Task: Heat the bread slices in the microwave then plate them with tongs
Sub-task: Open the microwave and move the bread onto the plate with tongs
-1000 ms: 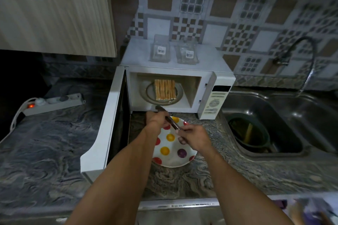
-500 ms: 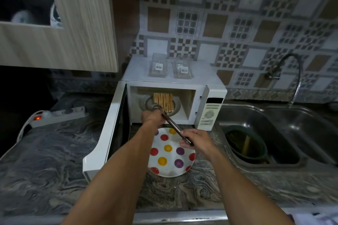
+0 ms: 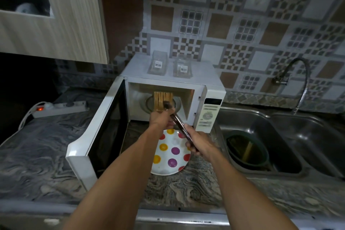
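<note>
Bread slices (image 3: 162,101) await removal from the microwave (image 3: 209,106): my right hand (image 3: 198,143) grips tongs (image 3: 176,120), left hand (image 3: 161,121) steadying them; next, pinch one slice.

I see my right hand (image 3: 198,143) gripping tongs (image 3: 178,124), tips at the bread slices (image 3: 162,100) in the open microwave (image 3: 209,107). My left hand (image 3: 162,120) sits at 12 o'clock of the dotted plate (image 3: 170,155).
</note>
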Motion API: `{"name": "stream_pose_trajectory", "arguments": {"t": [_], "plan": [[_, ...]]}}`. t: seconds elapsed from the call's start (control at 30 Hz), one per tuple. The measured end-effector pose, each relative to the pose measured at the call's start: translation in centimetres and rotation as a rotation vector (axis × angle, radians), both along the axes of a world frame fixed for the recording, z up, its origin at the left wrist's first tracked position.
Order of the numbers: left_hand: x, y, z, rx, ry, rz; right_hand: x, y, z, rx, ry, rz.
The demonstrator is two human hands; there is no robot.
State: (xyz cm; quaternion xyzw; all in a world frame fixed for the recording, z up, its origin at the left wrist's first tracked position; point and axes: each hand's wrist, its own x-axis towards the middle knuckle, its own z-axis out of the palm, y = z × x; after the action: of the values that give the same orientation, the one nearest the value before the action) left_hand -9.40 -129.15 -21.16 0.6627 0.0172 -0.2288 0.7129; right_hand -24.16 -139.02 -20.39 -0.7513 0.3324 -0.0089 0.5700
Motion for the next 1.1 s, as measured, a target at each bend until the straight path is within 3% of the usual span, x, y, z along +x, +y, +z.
{"name": "stream_pose_trajectory", "arguments": {"t": [0.17,0.3,0.37,0.47,0.53,0.77,1.1], "plan": [[-1.3,1.5,-2.6,0.06,-0.024,0.042,0.4,0.4,-2.3,-0.168,-0.038,0.017],[-1.3,3.4,-6.0,0.387,-0.222,0.101,1.1,-0.5,-3.6,-0.257,-0.034,0.019],[-1.3,4.3,-8.8,0.559,-0.362,0.043,1.8,-0.9,-3.9,-0.331,-0.024,0.035],[-1.3,5.5,-12.9,0.966,-0.56,-0.067,2.7,-1.1,-4.3,-0.472,-0.007,0.063],[-1.1,6.3,-14.9,1.089,-0.607,-0.086,3.7,-1.0,-4.9,-0.53,0.005,0.07],[-0.5,7.3,-18.1,1.114,-0.547,-0.006,6.4,-1.1,-6.5,-0.539,-0.023,0.089],[0.4,7.4,-19.2,1.11,-0.614,0.045,10.6,-2.3,-7.5,-0.552,0.03,-0.051]]}}
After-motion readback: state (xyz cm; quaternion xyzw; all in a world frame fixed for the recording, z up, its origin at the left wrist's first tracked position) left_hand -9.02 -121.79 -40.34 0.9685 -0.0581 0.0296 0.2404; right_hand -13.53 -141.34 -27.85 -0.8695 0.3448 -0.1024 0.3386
